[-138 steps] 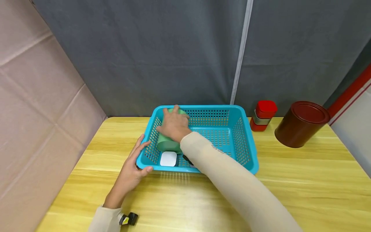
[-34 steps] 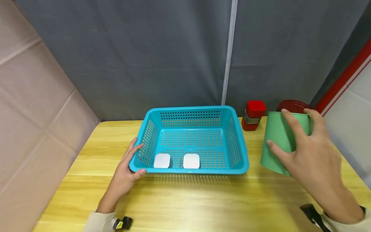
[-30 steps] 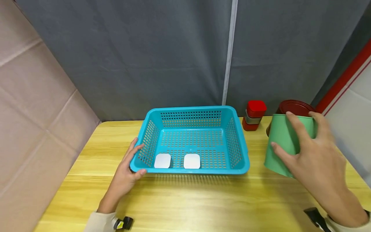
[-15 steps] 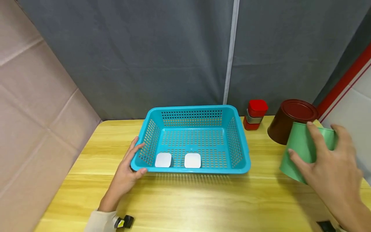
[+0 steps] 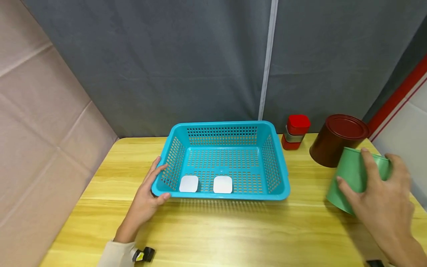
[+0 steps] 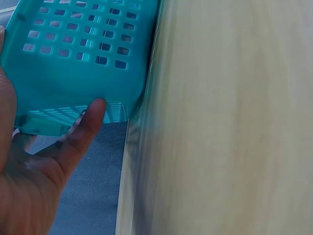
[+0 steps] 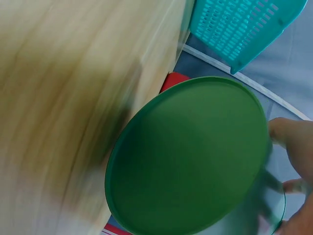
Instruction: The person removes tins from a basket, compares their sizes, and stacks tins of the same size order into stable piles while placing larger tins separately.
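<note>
At the right of the head view, my right hand (image 5: 387, 207) grips a green can (image 5: 347, 178) by its upper part, fingers at the rim and thumb on the side. The can leans over the table; the right wrist view has its round base (image 7: 190, 152) facing the camera, tilted against the wood. My left hand (image 5: 143, 204) holds the left front corner of a blue perforated plastic basket (image 5: 220, 197); in the left wrist view the thumb (image 6: 80, 139) lies along the basket's outer wall. Inside, along the front side, sit two white square-topped pieces (image 5: 188, 184), spaced apart.
Behind the green can stands a dark brown lidded can (image 5: 338, 142). Left of it is a stack of red and grey rounded blocks (image 5: 295, 132), near the basket's back right corner. A grey curtain (image 5: 183, 74) hangs behind the wooden table (image 5: 213, 230).
My right hand has lifted the green can out of the basket and carried it to the right, lately lower and in front of the brown can. My left hand stays at the basket corner.
</note>
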Motion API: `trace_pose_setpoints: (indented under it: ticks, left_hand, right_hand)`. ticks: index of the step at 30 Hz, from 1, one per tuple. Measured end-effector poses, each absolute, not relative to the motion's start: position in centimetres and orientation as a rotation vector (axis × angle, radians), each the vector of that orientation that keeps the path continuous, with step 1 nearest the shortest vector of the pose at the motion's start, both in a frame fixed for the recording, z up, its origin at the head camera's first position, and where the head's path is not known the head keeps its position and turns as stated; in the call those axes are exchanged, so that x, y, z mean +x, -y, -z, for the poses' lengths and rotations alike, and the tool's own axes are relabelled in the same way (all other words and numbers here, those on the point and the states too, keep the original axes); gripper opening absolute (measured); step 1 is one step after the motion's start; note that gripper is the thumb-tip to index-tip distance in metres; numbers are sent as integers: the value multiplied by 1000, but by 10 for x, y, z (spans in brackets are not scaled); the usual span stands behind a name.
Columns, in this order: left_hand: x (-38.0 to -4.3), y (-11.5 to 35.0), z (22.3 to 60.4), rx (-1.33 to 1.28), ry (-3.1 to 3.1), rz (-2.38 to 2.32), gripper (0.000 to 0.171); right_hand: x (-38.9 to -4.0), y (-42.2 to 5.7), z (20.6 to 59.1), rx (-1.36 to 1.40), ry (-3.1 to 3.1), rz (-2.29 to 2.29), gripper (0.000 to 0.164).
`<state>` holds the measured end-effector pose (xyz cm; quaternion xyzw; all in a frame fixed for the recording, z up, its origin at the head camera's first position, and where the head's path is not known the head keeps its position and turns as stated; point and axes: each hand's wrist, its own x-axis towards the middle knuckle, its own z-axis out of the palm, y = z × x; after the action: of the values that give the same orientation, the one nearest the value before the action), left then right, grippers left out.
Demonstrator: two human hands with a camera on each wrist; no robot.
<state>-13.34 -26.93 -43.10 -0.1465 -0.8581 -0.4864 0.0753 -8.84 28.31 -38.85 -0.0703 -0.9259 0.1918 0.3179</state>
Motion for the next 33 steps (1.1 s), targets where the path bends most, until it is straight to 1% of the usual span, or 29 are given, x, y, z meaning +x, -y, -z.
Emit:
trace_pose_setpoints:
  ticks: [2,4,6,8,13,14,15,20,27,30,33]
  left_hand:
    - [-134,269,431,-441,2572,1462,85]
    - [-134,269,431,-443,2569,1464,85]
    - [-134,269,431,-443,2568,1463,85]
    - [-134,269,431,-440,2570,1457,85]
    - [-134,269,431,-441,2576,1455,85]
    - [-134,269,431,-440,2577,1456,85]
    - [-134,269,431,-440,2578,1457,85]
    - [-134,270,431,-433,2581,1458,84]
    - [-133,269,431,-431,2581,1468,84]
    - [-133,269,430,-430,2576,1480,84]
    - [-133,269,430,-426,2576,1483,84]
  right_hand:
    - [-89,-285,390,-163,2424,-500,80]
    - [-90,-287,392,-149,2414,-495,87]
    - [-91,-288,393,-140,2406,-492,99]
    - [-92,-289,393,-137,2398,-493,106]
    - [-92,-288,395,-168,2345,-506,114]
    - [-92,-288,396,-175,2331,-508,118]
    - [-92,-288,396,-175,2315,-509,119]
    - [-92,-289,397,-190,2307,-517,121]
    - [-88,-292,397,-176,2358,-458,115]
    - [-87,-293,397,-180,2368,-421,114]
    - [-85,-293,397,-190,2374,-415,103]
